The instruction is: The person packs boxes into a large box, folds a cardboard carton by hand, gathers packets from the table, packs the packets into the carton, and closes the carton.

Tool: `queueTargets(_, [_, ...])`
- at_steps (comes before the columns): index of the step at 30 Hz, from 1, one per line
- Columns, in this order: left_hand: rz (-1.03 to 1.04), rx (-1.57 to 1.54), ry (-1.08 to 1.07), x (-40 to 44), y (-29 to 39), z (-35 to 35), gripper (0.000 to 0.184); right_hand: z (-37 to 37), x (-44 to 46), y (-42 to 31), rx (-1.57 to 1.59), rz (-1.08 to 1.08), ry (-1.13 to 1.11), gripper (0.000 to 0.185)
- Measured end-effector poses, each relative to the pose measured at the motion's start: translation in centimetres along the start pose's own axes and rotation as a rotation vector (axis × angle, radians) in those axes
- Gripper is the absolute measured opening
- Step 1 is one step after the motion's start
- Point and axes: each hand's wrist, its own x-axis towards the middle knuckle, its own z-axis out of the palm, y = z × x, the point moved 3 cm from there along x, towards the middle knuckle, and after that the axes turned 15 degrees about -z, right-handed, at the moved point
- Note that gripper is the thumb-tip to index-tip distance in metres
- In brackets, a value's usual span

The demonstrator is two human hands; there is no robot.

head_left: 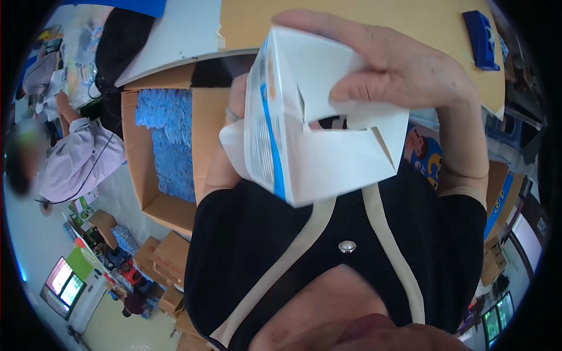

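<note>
A white cardboard box [345, 161] with a blue stripe and printing on one side is held up before my chest. Its end flaps are partly folded in, with a gap between them. My right hand [404, 67] grips the upper flap, thumb on the outer face and fingers over the top edge. My left hand [237, 96] is at the far left side of the box, mostly hidden behind it; only a small part shows, and how its fingers lie is not visible.
A large carton [167, 213] of blue packets stands to the left. On the table [351, 14] ahead lies a blue tool [481, 41], perhaps a stapler. Another person [85, 152] in a light shirt is at the far left. Brown cartons [170, 257] are stacked lower left.
</note>
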Motion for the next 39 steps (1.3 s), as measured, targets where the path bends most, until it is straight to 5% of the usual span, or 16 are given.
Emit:
queueTargets(1, [0.009,0.111,0.006,-2.1,0.5,0.0,0.097,1.2,-0.8,0.8,0.125,0.257,-0.076,0.078])
queueTargets(5, [0.035,0.574,0.021,-5.7,1.7,-2.6,0.087,2.2,-1.1,-1.1,0.140,0.156,-0.112,0.073])
queueTargets(8, [0.040,0.970,0.000,-8.4,0.6,-0.4,0.080,2.5,0.1,-1.7,-0.049,-0.330,0.126,0.072])
queueTargets(12, [-0.028,0.927,0.009,-7.7,0.7,0.7,0.079,2.9,-0.9,-2.3,0.140,-0.025,-0.100,0.083])
queueTargets(25, [-0.334,0.792,0.021,-5.6,-0.1,4.3,0.074,0.9,-0.3,-2.2,0.225,-0.207,-0.084,0.095])
queueTargets(28, [-0.400,0.774,0.022,-5.5,-0.2,4.8,0.073,-0.2,0.1,-3.3,0.079,0.040,-0.322,0.101])
queueTargets(33, [-0.483,0.753,0.025,-5.2,0.2,5.4,0.072,0.2,-0.6,-2.4,0.245,-0.037,-0.140,0.096])
queueTargets(36, [-0.447,0.480,0.503,-8.7,2.6,2.7,0.065,0.1,-0.7,-1.9,0.364,-0.091,-0.010,0.092])
queueTargets(37, [-0.443,0.489,0.483,-7.5,3.3,2.8,0.065,-1.5,0.1,-3.0,0.344,-0.087,-0.019,0.092])
queueTargets(39, [-0.243,0.965,0.216,-2.9,5.5,5.6,0.056,-5.3,1.6,-4.5,0.553,0.817,0.059,0.082])
